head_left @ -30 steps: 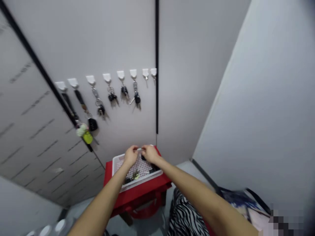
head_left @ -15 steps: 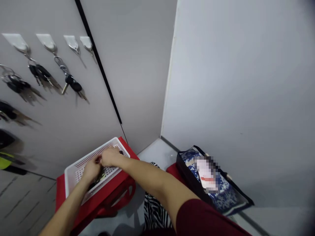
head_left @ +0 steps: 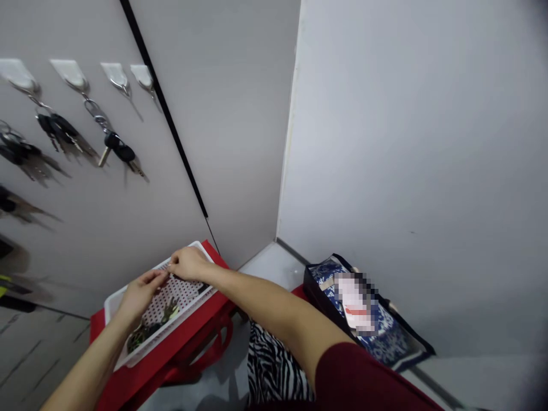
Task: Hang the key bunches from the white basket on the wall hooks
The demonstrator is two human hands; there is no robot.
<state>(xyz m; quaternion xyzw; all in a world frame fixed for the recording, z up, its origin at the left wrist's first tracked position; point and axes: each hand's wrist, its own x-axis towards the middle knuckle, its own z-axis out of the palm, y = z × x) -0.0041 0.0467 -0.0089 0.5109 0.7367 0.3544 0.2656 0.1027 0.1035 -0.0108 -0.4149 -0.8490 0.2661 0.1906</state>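
Both hands are over a white perforated plastic basket (head_left: 186, 314) on a red surface. My left hand (head_left: 143, 291) is closed in a pinch, its fingertips meeting those of my right hand (head_left: 187, 264). My right hand is also pinched closed; whatever small thing is between the fingertips is too small to make out. A cluster of keys (head_left: 149, 331), dark and brassy, lies in the near left part of the basket. Another small dark item (head_left: 203, 288) shows at the basket's right end, partly under my right wrist.
Several bunches of keys (head_left: 120, 149) hang from white hooks (head_left: 71, 74) on the grey panel at left. Two hooks by the black strip (head_left: 171, 125) carry no keys. A blue-and-white patterned bag (head_left: 385, 342) stands on the right, near the white wall (head_left: 406, 142).
Both hands have lifted from the basket's contents and come up toward its far rim, uncovering the keys inside. The view has shifted slightly, so the wall hooks appear further left.
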